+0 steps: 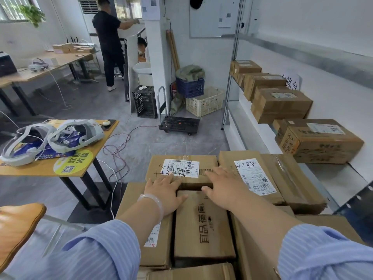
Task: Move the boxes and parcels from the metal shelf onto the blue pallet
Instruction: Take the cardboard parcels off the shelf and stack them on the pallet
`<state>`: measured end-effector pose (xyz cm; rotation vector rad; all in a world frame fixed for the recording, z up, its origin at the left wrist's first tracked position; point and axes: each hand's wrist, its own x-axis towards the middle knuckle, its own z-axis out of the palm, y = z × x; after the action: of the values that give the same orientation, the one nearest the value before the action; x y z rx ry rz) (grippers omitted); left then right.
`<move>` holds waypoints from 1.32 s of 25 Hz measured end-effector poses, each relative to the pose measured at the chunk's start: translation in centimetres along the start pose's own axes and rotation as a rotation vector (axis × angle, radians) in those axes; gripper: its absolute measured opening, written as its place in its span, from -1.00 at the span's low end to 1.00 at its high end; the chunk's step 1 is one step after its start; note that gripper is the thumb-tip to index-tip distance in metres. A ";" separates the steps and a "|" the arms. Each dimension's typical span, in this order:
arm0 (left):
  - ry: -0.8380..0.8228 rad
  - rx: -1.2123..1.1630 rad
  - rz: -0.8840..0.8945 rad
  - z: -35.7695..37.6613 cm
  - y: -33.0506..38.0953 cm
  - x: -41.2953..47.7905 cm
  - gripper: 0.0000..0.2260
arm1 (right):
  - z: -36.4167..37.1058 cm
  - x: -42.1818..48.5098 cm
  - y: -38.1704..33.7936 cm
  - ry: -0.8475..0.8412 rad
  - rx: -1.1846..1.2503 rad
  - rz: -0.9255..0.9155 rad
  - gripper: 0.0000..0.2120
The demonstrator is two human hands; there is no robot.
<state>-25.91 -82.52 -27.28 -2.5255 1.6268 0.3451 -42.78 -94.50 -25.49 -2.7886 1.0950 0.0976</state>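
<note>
fingers straight, left hand (165, 191) and right hand (223, 183) rest on the labelled box's (181, 166) near edge, floor (161, 142) beyond.

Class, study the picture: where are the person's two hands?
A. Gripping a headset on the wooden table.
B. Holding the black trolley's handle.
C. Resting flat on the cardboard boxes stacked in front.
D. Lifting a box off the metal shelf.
C: the left hand and the right hand both lie with fingers straight on top of the stacked cardboard boxes.
</note>
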 end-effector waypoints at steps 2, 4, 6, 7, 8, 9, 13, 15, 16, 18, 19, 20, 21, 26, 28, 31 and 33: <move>0.025 -0.011 0.038 -0.3 1.4 -0.3 -0.40 | -0.5 -0.9 1.5 0.053 0.018 0.035 -0.38; 0.061 -0.053 0.117 -0.7 3.6 -0.5 -0.39 | -0.9 -1.8 3.7 0.063 0.026 0.118 -0.39; 0.089 -0.104 0.223 -1.0 6.4 -0.7 -0.39 | -1.2 -3.0 6.1 0.065 0.045 0.252 -0.39; 0.094 -0.125 0.270 -1.0 7.7 -0.9 -0.39 | -1.3 -3.6 7.1 0.067 0.057 0.317 -0.38; 0.091 -0.141 0.309 -1.0 9.1 -1.0 -0.39 | -1.3 -4.2 8.1 0.065 0.066 0.367 -0.38; 0.084 -0.152 0.338 -1.0 10.2 -1.2 -0.40 | -1.3 -4.9 9.0 0.051 0.069 0.399 -0.38; 0.042 -0.132 0.385 -0.9 13.0 -1.4 -0.46 | -0.8 -6.8 10.5 0.000 0.019 0.376 -0.42; 0.026 -0.119 0.372 -1.0 13.2 -1.5 -0.47 | -0.7 -7.1 10.4 0.011 0.047 0.368 -0.41; 0.026 -0.115 0.366 -1.1 13.2 -1.5 -0.48 | -0.6 -7.2 10.2 0.015 0.079 0.369 -0.42; 0.026 -0.119 0.349 -1.2 13.2 -1.7 -0.49 | -0.5 -7.4 9.9 0.017 0.126 0.356 -0.43; 0.026 -0.125 0.341 -1.3 13.2 -1.8 -0.50 | -0.5 -7.5 10.0 0.014 0.142 0.346 -0.43; 0.029 -0.127 0.333 -1.4 13.3 -1.9 -0.50 | -0.5 -7.6 10.3 0.019 0.163 0.336 -0.43; 0.041 -0.123 0.327 -1.5 13.4 -1.9 -0.50 | -0.7 -7.8 10.8 0.036 0.188 0.330 -0.44; 0.144 -0.101 0.374 -1.4 15.3 -2.3 -0.47 | -1.4 -9.0 15.5 0.088 0.197 0.479 -0.40; 0.121 -0.090 0.400 -1.1 16.3 -2.4 -0.45 | -1.2 -9.4 17.0 0.028 0.171 0.531 -0.40; 0.040 -0.043 0.395 -0.8 16.9 -2.4 -0.41 | -0.6 -9.9 17.7 -0.037 0.180 0.523 -0.39; 0.010 -0.018 0.390 -0.7 16.9 -2.2 -0.39 | -0.4 -9.9 17.6 -0.027 0.200 0.514 -0.38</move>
<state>-42.09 -87.73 -25.63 -2.2097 2.1260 0.3824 -62.05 -100.63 -25.96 -2.2678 1.6832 0.0736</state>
